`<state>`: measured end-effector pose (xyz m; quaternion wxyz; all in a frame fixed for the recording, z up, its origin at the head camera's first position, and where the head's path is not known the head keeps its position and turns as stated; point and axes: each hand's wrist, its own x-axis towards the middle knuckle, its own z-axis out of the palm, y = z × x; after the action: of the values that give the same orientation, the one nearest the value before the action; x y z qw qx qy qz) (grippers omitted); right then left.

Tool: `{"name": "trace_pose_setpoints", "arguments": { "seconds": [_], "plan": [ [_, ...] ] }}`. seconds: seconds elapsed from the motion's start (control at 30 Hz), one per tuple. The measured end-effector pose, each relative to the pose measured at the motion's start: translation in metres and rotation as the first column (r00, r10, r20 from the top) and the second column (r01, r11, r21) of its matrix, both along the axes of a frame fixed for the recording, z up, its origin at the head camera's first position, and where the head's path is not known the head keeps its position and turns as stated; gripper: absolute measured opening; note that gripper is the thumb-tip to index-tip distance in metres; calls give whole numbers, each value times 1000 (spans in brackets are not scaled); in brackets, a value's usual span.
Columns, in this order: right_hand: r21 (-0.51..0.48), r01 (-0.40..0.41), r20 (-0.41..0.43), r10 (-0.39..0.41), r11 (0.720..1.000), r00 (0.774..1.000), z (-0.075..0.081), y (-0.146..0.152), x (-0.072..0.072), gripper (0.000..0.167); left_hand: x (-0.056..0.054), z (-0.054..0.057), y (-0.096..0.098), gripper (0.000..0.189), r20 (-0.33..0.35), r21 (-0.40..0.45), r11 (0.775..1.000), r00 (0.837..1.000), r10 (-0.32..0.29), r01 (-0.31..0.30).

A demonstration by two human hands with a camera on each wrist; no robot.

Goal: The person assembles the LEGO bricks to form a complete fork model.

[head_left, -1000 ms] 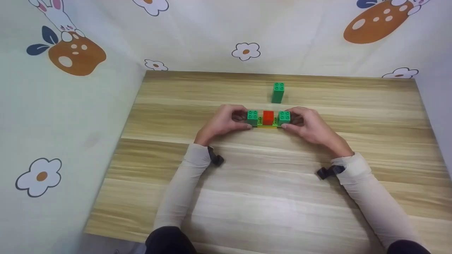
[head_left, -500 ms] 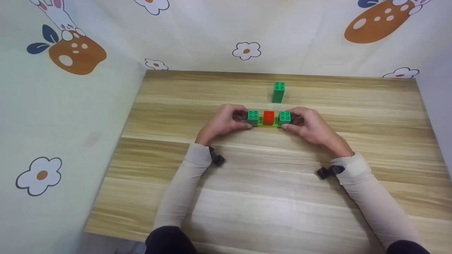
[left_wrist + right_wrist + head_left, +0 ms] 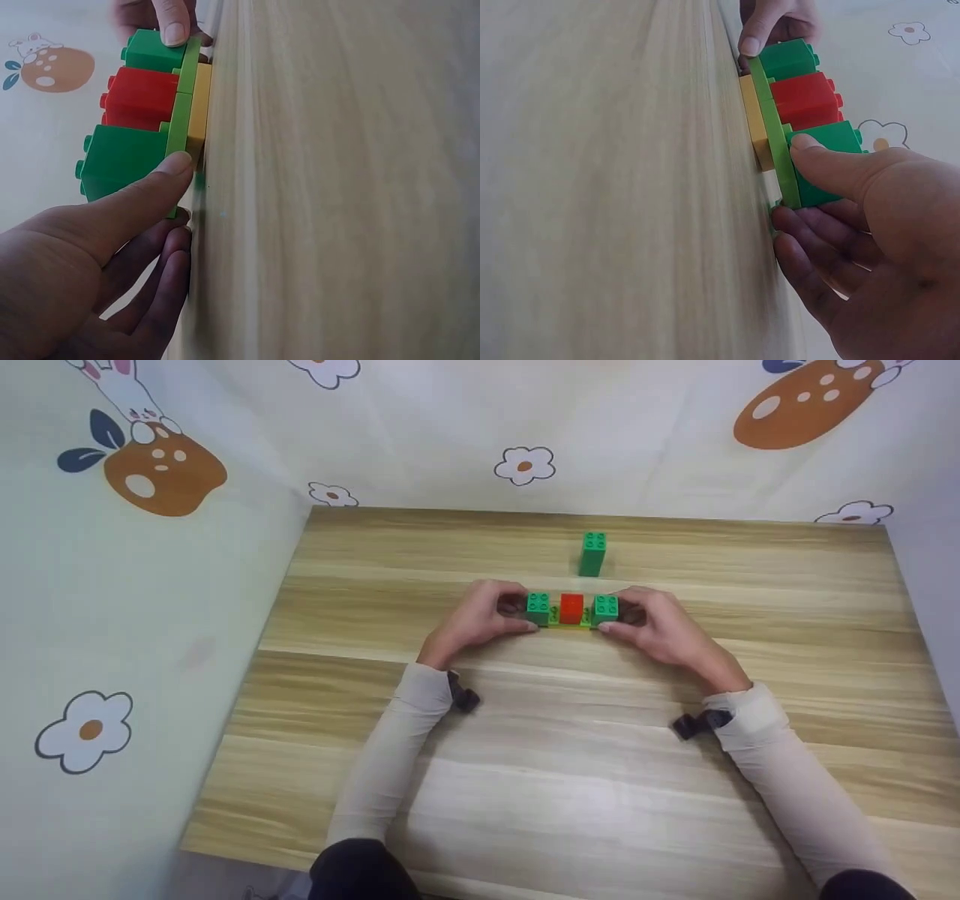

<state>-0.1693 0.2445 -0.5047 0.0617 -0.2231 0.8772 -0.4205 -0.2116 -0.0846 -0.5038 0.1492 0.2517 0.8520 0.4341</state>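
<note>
Between my hands sits a toy brick assembly. Its yellow base brick (image 3: 755, 124) lies lowest, under light-green plates (image 3: 178, 124) that stick out past it at both ends. On top stand a left green brick (image 3: 538, 607), a red brick (image 3: 571, 608) in the middle and a right green brick (image 3: 605, 609), with gaps between them. My left hand (image 3: 480, 619) grips the left end, thumb on the near side and fingers curled behind and under. The right hand (image 3: 660, 626) holds the right end the same way, its thumb against the plate and green brick.
Behind the assembly, a tall green brick (image 3: 592, 555) stands upright on the wooden table (image 3: 525, 780). A patterned cloth wall (image 3: 420, 442) rises along the table's back edge, and another side runs down the left.
Both hands keep their hold on the assembly, which stays in place. The whole head view has shifted very slightly.
</note>
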Motion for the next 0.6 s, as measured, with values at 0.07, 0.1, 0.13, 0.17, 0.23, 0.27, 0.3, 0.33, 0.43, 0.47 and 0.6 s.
{"name": "trace_pose_setpoints", "arguments": {
  "seconds": [0.07,0.1,0.13,0.17,0.23,0.27,0.3,0.33,0.43,0.47,0.6],
  "plan": [
    [0,2,1,-2,1000,1000,0,0,0,27,0,0,0,33,-6,-13,1000,1000,-3,3],
    [-2,4,1,-4,1000,1000,0,0,0,28,0,1,0,33,-8,-15,1000,1000,-7,7],
    [-4,3,1,-3,1000,1000,0,0,0,28,0,0,0,33,-4,-13,1000,1000,-9,9],
    [-7,3,2,-3,1000,1000,-1,0,-1,29,-1,0,0,33,0,-9,1000,1000,-11,11],
    [-9,4,4,-4,1000,1000,-1,-1,-1,31,-1,0,-1,33,7,4,1000,1000,-16,16],
    [-11,4,9,-4,1000,1000,-2,-1,-2,32,-1,0,-2,33,11,11,1000,1000,-17,16],
    [-11,3,15,-3,1000,1000,-2,-1,-2,33,-1,0,-2,33,16,19,1000,1000,-16,16],
    [-10,-1,23,1,1000,1000,-2,-1,-3,34,-1,-1,-3,33,19,24,1000,1000,-15,14],
    [4,-21,51,20,1000,998,-2,1,-4,39,-1,-2,-4,32,21,31,999,1000,-13,13],
    [6,-30,59,30,1000,998,-1,2,-4,42,-1,-2,-4,32,20,31,999,1000,-14,13],
    [-3,-56,83,56,998,995,0,10,-8,47,-2,-3,-2,33,15,42,999,1000,-17,17]
  ]
}}
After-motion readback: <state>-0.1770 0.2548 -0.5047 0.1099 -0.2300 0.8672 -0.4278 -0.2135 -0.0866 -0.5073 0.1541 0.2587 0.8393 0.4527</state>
